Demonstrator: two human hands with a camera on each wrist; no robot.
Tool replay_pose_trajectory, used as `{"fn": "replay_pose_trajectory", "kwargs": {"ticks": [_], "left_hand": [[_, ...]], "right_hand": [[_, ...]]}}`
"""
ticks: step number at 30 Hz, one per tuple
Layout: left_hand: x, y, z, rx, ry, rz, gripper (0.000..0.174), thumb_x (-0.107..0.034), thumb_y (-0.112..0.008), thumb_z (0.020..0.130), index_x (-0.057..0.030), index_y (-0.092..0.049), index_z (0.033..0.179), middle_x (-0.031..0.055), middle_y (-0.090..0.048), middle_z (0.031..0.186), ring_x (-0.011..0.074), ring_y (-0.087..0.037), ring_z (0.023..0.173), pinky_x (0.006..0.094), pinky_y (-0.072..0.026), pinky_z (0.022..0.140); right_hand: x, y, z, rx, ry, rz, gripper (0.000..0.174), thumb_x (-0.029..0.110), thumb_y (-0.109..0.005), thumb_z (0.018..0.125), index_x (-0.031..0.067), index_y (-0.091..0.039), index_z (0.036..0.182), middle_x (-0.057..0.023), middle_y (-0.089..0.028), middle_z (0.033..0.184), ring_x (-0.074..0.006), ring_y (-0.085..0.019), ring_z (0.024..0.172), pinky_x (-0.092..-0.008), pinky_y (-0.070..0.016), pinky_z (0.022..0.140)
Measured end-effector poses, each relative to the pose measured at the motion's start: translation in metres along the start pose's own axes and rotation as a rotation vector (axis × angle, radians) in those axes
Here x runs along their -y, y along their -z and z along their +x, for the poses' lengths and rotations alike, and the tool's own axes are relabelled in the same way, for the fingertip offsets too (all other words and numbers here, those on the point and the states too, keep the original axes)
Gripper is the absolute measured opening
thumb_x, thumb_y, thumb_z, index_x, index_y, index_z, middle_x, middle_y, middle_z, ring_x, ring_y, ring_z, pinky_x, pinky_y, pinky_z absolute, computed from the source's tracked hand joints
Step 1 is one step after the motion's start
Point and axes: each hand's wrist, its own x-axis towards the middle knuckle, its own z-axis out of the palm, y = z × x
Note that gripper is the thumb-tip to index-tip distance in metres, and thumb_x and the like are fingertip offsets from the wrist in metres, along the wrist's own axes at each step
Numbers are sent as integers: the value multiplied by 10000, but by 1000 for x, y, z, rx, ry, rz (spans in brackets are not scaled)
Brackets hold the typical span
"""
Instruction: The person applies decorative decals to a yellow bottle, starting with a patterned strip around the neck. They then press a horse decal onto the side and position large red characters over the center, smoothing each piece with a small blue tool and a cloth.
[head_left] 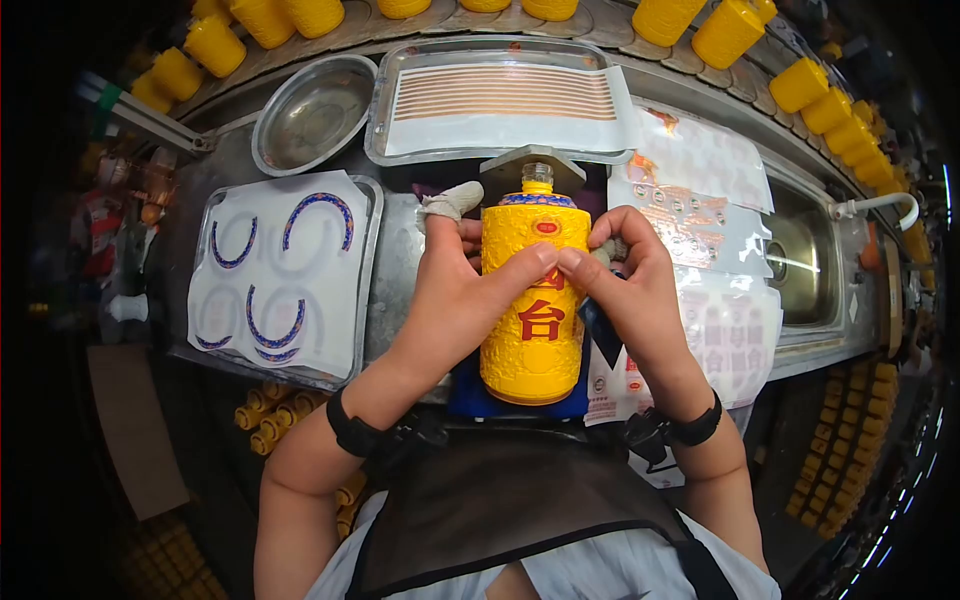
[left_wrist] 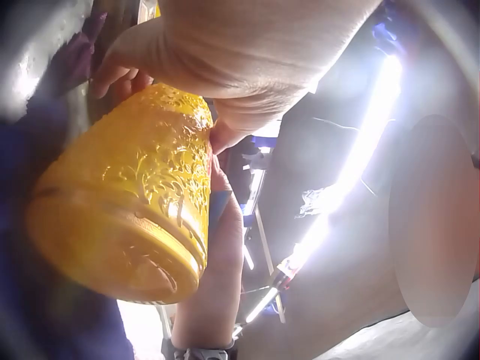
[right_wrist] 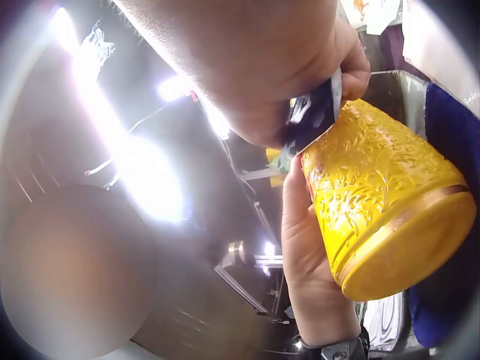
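Note:
In the head view, a yellow embossed bottle [head_left: 530, 370] lies tilted with its clear neck away from me, at a metal rest [head_left: 570, 178]. Red characters and a small red oval emblem [head_left: 547, 227] mark its front. My left hand [head_left: 465, 285] grips the left side, thumb on the front and a white-wrapped finger [head_left: 455, 200] sticking out. From the right, my right hand [head_left: 645, 290] holds the bottle, its thumb pressing beside the left thumb over the upper red character. A dark blue flat piece [right_wrist: 315, 124] is tucked in the right hand. The fingers behind the bottle are partly hidden.
At left, a tray [head_left: 372, 240] bears a sheet with blue patterned arc decals [head_left: 275, 318]. Behind are a steel bowl [head_left: 262, 135] and a tray [head_left: 378, 130] with copper-coloured strips [head_left: 505, 95]. Printed sheets [head_left: 725, 340] and a sink [head_left: 835, 270] lie right. Yellow bottles [head_left: 727, 35] line the back conveyor.

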Motion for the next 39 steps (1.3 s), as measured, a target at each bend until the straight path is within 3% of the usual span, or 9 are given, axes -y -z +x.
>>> {"fn": "replay_pose_trajectory", "kwargs": {"ticks": [14, 20, 23, 25, 28, 33, 34, 37, 39], "left_hand": [[15, 16, -10, 100, -21, -200, 826, -154, -803, 828, 1, -243, 1415, 156, -438, 1282, 224, -484, 1229, 364, -412, 1074], [18, 17, -11, 103, -2, -213, 867, -168, -809, 824, -5, -215, 1434, 172, -423, 1322, 238, -466, 1256, 372, -395, 1085], [22, 18, -18, 120, -19, -194, 918, -191, -826, 806, -7, -197, 1447, 189, -409, 1358, 256, -450, 1278, 391, -370, 1103], [23, 21, -30, 161, -34, -131, 955, -213, -839, 791, -12, -185, 1458, 199, -400, 1378, 268, -439, 1291, 404, -352, 1115], [22, 22, -40, 171, -18, -71, 992, -163, -837, 772, -14, -164, 1486, 178, -374, 1383, 253, -416, 1300, 390, -336, 1123], [18, 21, -39, 189, -10, -61, 998, -126, -836, 765, -13, -163, 1493, 164, -362, 1378, 241, -409, 1297, 365, -328, 1125], [19, 21, -38, 186, -32, -56, 981, -161, -839, 766, -13, -183, 1479, 174, -384, 1367, 252, -424, 1289, 379, -339, 1117], [24, 22, -38, 178, -78, -45, 946, -232, -846, 766, -9, -229, 1447, 190, -432, 1340, 274, -455, 1272, 404, -362, 1098], [26, 24, -36, 189, -67, -43, 935, -232, -847, 764, -5, -243, 1440, 187, -438, 1333, 274, -457, 1271, 402, -365, 1095]], "right_hand": [[6, -1, -17, 47, -20, 29, 420, 227, -828, 792, 61, -497, 990, -4, -538, 921, -46, -566, 796, -208, -493, 662], [-2, 0, -16, 20, 31, -16, 352, 188, -806, 805, 68, -514, 960, 8, -547, 901, -44, -549, 764, -191, -463, 637], [8, 13, -13, 87, -203, 165, 274, 162, -771, 823, 75, -547, 955, 22, -562, 846, -33, -539, 758, -198, -450, 639], [-5, 30, -6, 10, -315, 446, 140, 119, -661, 877, 71, -581, 981, 31, -591, 803, -30, -565, 728, -186, -459, 623], [-11, 44, -4, -40, -311, 562, 205, 41, -628, 859, 55, -543, 1044, -5, -592, 873, -57, -608, 807, -208, -516, 709], [47, 8, -39, -54, 61, 183, 432, -113, -655, 769, 28, -455, 1124, -62, -571, 1020, -109, -612, 877, -233, -522, 748], [42, 7, -44, -34, 265, -58, 417, -106, -656, 781, 28, -458, 1122, -65, -574, 997, -117, -612, 869, -247, -519, 750], [46, 7, -44, 224, 460, -410, 306, -27, -737, 751, 12, -587, 1015, -124, -644, 897, -230, -653, 779, -312, -520, 712], [51, 1, -25, 137, 552, -455, 246, 18, -758, 752, 18, -638, 966, -130, -660, 865, -269, -658, 768, -334, -519, 690]]}}
